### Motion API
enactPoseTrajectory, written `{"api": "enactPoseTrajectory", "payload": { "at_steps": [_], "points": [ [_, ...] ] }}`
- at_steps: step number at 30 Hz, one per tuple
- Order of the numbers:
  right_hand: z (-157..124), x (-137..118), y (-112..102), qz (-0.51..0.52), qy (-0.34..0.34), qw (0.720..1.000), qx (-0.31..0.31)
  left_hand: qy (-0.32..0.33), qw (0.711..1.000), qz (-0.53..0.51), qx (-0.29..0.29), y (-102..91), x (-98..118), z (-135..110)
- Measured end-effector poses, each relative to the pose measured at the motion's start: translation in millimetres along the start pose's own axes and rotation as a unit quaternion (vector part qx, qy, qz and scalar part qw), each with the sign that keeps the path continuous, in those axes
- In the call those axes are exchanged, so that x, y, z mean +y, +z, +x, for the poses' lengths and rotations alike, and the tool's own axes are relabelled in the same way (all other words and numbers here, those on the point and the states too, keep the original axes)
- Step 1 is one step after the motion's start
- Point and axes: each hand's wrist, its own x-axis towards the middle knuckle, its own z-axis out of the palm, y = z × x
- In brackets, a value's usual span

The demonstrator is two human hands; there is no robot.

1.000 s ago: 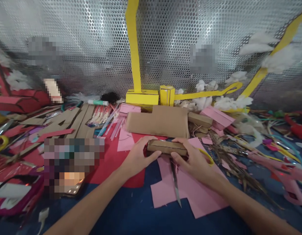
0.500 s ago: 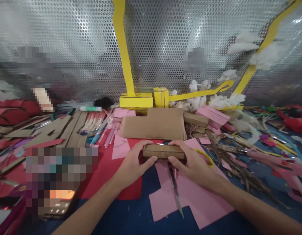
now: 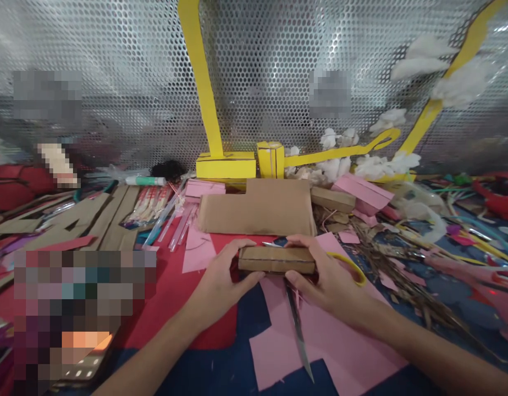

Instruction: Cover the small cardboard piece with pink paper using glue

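Nearest the body, blue table [image 3: 196,377] surface showed. On it lay pink paper [image 3: 340,341], cut to an irregular outline, with a bare metal blade [image 3: 297,330] on top, tip toward the person. A yellow loop handle [image 3: 357,269] showed beyond the right hand; whether it joined the blade was hidden.

Just past the blade: small cardboard box [image 3: 276,259], long side crosswise, held above the pink paper. Left hand [image 3: 223,283] gripped its left end, right hand [image 3: 328,280] its right end. Each grip was narrowed to the box's depth, thumb on the near side, fingers at the far edge. Holding both ends probably kept it level and left the middle of its near face exposed.

Left of the hands, red sheet [image 3: 175,308] lay flat. Farther: larger cardboard piece [image 3: 274,212], then yellow box [image 3: 226,168] bearing an upright strip, perhaps a stabilising base. Farthest: perforated silver backing [image 3: 274,66].
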Motion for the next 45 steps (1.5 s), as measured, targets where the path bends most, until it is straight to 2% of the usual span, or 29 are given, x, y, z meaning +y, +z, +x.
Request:
{"api": "enactPoseTrajectory", "payload": {
  "at_steps": [3, 8, 11, 14, 18, 22, 32, 39, 45],
  "points": [
    [0, 1, 0, 0.016, -0.024, 0.999, 0.025, -0.012, 0.999, -0.026, 0.027, 0.9, 2, 0],
    [0, 6, 1, -0.02, -0.06, 0.986, 0.151, -0.025, 0.987, -0.071, 0.14, 2.1, -3, 1],
    [0, 4, 0, -0.027, -0.063, 0.988, 0.139, -0.041, 0.981, -0.091, 0.169, 1.7, -7, 3],
    [1, 2, 0, -0.011, -0.041, 0.992, 0.115, -0.038, 0.981, -0.093, 0.166, 1.5, -6, 4],
    [3, 5, 2, 0.038, 0.004, 0.997, 0.07, -0.024, 0.986, -0.106, 0.129, 2.5, 0, 1],
    [4, 10, 3, 0.062, 0.018, 0.997, 0.042, -0.026, 0.988, -0.108, 0.104, 2.7, 1, 1],
    [4, 10, 4, 0.089, 0.022, 0.995, 0.035, -0.034, 0.984, -0.142, 0.104, 1.6, -1, 1],
    [4, 10, 3, 0.072, 0.033, 0.996, 0.03, -0.04, 0.978, -0.169, 0.119, 0.8, -3, 0],
    [3, 12, 4, 0.065, 0.035, 0.997, 0.033, -0.074, 0.971, -0.197, 0.116, 2.2, 0, 1]
  ]
}}
